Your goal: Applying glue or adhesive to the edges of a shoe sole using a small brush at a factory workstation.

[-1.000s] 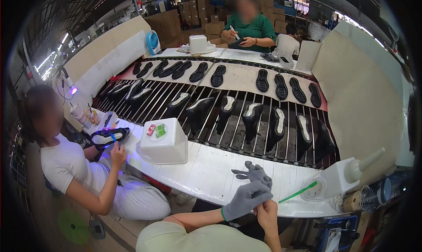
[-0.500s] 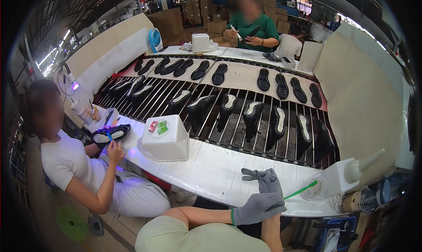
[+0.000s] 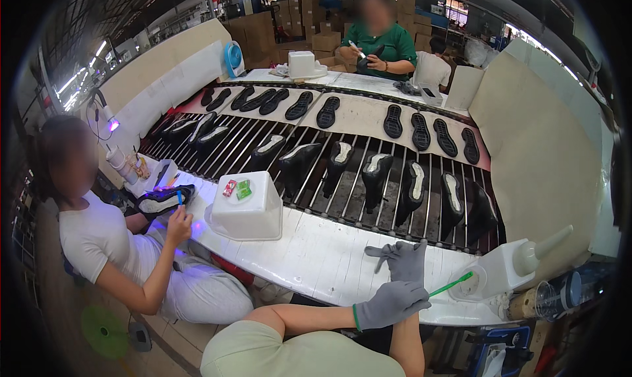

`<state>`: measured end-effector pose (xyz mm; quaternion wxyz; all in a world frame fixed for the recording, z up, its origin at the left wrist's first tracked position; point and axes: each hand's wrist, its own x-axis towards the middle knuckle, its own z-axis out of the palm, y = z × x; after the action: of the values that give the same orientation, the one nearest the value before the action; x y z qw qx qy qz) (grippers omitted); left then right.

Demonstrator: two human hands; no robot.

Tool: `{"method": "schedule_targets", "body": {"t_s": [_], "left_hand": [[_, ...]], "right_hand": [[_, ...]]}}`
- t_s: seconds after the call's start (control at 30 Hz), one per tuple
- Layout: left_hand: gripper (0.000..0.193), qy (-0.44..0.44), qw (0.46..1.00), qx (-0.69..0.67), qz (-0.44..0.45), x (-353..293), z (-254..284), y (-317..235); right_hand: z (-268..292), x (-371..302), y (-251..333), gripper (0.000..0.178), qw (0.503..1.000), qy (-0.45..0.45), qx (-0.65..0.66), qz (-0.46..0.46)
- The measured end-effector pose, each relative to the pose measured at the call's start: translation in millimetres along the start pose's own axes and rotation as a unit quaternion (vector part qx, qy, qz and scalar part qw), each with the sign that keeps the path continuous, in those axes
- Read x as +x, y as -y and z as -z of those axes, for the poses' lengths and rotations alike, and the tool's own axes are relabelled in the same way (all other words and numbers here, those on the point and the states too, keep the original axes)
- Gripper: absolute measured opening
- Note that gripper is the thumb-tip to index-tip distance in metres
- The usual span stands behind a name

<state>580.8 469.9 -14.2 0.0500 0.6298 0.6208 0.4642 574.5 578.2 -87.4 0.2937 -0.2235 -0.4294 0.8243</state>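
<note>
Both my hands wear grey gloves. My left hand (image 3: 392, 304) reaches across from the left and is closed around my right wrist, at the cuff of the right glove. My right hand (image 3: 400, 260) is raised above the white table edge, its fingers spread and holding nothing. Just right of them, a green-handled brush (image 3: 451, 283) leans on a shallow round dish (image 3: 465, 286). Beside that stands a white bottle (image 3: 507, 266) with a long spout. Black shoe uppers (image 3: 415, 186) with pale undersides stand on the roller conveyor beyond my hands.
Black soles (image 3: 393, 122) lie on a beige strip at the conveyor's far side. A white upturned tub (image 3: 247, 209) bears two small packets. At left a co-worker (image 3: 108, 245) brushes a shoe; another co-worker (image 3: 380, 45) works opposite. Cups (image 3: 545, 299) stand at lower right.
My right hand's fingers have spread wider, while my left hand stays closed at the cuff. The far co-worker has brought brush and dark piece together. The soles and uppers have shifted slightly left.
</note>
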Motion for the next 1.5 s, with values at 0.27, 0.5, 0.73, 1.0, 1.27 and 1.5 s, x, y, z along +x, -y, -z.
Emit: {"method": "schedule_targets", "body": {"t_s": [0.27, 0.5, 0.73, 1.0, 1.27, 1.5], "left_hand": [[0.016, 0.032, 0.999, 0.025, 0.020, -10, -13, 15], [0.017, 0.038, 0.998, 0.055, 0.009, -10, -22, 26], [0.018, 0.036, 0.999, -0.012, 0.007, -7, -25, 27], [0.017, -0.014, 0.999, 0.015, 0.047, -10, -19, 20], [0.015, -0.030, 0.999, 0.015, 0.042, -4, -24, 6], [0.014, -0.036, 0.997, -0.024, 0.064, -2, -23, 6]], "right_hand": [[8, 5, -37, 0.042, 0.990, 0.111, 0.055, 0.073], [-4, -9, -12, 0.047, 0.987, 0.061, 0.113, 0.101], [19, 9, -14, 0.072, 0.926, 0.112, 0.360, 0.029], [-31, -7, 28, 0.059, 0.935, 0.277, 0.219, -0.022], [-11, 17, 6, 0.042, 0.895, 0.043, 0.440, -0.051], [-5, 18, 20, 0.041, 0.890, 0.083, 0.448, 0.009]]}}
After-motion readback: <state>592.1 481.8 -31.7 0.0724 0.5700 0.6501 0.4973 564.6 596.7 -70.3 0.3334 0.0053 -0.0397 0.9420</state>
